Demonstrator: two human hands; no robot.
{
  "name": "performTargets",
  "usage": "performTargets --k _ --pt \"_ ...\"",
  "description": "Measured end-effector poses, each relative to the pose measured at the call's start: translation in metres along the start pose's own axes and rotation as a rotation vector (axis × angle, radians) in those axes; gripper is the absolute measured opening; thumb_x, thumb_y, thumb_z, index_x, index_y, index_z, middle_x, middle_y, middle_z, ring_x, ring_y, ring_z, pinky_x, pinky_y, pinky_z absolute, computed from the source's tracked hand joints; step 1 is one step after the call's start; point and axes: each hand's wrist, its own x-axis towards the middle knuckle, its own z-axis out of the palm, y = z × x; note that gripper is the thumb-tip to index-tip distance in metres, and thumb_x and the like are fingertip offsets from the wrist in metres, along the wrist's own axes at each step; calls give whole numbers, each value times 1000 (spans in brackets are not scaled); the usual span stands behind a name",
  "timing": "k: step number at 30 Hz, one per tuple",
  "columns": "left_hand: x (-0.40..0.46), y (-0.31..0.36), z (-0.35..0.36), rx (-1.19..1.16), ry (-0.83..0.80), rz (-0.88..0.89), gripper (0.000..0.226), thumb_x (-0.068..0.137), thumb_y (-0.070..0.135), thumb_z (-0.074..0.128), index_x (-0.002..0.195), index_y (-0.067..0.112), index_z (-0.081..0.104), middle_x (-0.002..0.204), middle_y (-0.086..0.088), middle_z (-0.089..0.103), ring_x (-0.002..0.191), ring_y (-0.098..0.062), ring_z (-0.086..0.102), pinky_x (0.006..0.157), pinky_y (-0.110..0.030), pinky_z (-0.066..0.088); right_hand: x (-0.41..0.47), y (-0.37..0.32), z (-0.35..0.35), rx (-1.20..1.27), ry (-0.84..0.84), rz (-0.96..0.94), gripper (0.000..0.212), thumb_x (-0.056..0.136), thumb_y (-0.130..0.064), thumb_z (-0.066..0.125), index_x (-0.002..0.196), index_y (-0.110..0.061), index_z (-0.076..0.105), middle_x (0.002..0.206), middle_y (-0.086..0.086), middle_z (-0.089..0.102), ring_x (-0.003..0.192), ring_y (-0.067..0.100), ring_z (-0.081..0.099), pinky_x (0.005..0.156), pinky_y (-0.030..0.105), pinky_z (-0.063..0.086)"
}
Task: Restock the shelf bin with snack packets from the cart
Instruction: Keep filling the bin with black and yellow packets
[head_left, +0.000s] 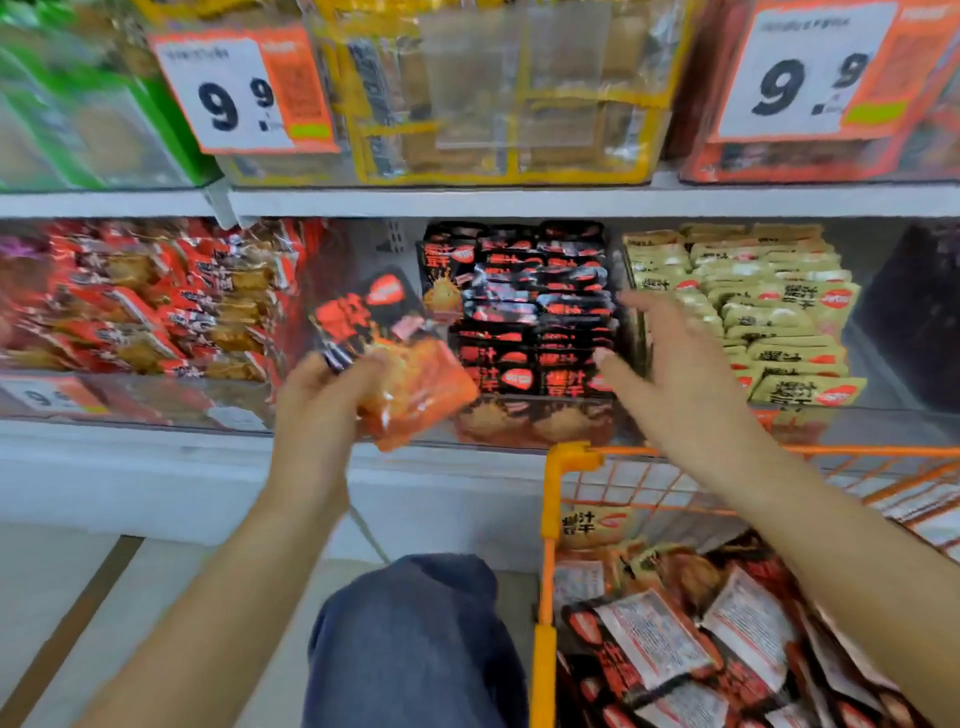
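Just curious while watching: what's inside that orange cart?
The orange cart holds a loose pile of snack packets, mostly black and red, a few beige, some lying back side up. The right arm covers part of the pile, and whatever lies beneath the top packets is hidden.

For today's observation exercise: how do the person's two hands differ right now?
The left hand grips a black and orange snack packet; the right hand holds nothing. The left hand's fingers curl round the packet; the right hand's are spread, at the bin of black packets. Both are raised in front of the shelf.
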Motion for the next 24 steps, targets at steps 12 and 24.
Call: performTargets --k 12,24 --pt "198 -57 86 283 91 -194 12 83 -3 62 93 3 59 88 -11 60 93 -22 60 70 -29 44 42 33 56 -388 232 0 54 98 -39 30 137 -6 47 132 20 56 92 39 66 61 40 51" --pt "219 -94 106 703 -152 -33 46 94 16 45 137 8 31 118 -21 57 94 -34 61 68 -33 53 42 38 61 -354 308 -6 48 96 -33 37 134 -7 50 131 17 57 94 39 66 64 39 51"
